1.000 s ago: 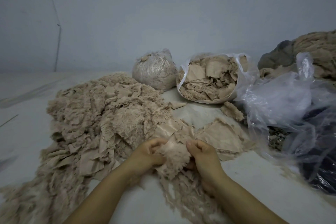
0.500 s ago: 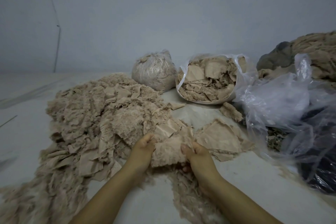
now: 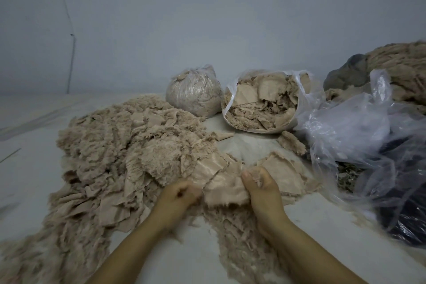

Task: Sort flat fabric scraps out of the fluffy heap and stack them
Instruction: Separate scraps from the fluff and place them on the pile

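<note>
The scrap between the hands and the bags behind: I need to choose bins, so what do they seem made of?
The scrap looks like beige woven cloth, smooth with a slight sheen and frayed fuzzy edges. The open bag looks like thin clear plastic film, crinkled and glossy.

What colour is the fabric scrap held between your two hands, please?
Pale beige, fabric scrap, gripped by left hand and right hand; head view.

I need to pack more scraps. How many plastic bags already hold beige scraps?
2: a tied bag by the wall and an open bag right of it. The crumpled plastic farther right may hide more.
</note>
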